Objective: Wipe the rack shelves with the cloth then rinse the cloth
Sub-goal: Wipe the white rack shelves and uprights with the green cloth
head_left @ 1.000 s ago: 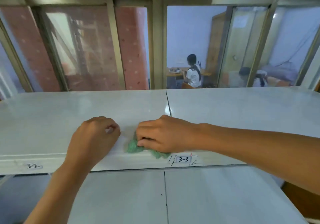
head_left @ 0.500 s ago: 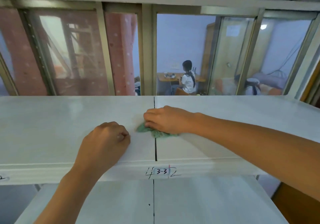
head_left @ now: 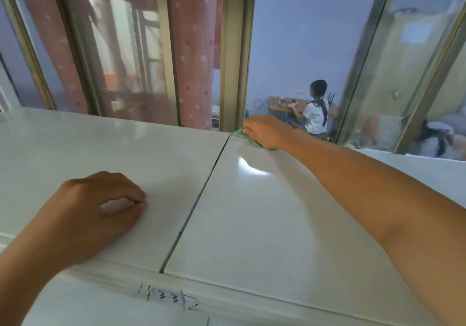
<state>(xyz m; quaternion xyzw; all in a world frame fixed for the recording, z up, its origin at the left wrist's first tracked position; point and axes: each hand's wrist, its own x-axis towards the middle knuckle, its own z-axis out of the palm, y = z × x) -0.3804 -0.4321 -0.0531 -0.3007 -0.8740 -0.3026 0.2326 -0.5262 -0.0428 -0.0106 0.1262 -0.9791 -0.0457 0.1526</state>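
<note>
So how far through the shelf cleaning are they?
Midway, it seems. The right hand presses the green cloth at the far edge of the white shelf, so wiping is in hand. The left hand rests closed near the front. Which parts are already wiped cannot be told. No rinsing yet: the cloth is on the shelf.

Most of the green cloth [head_left: 248,139] lay hidden under the right hand [head_left: 267,131] at the far edge of the shelf [head_left: 252,212], only a crumpled fringe showing, so its fold could not be told. The left hand [head_left: 100,209] curled its fingers under, hiding the palm, and both forearms were cut off by the picture's edges, the left at the lower left corner, the right at the right side. The handwritten label [head_left: 167,298] on the shelf's front edge was blurred, only partly legible, and the panes [head_left: 121,55] behind were too hazy to read.
</note>
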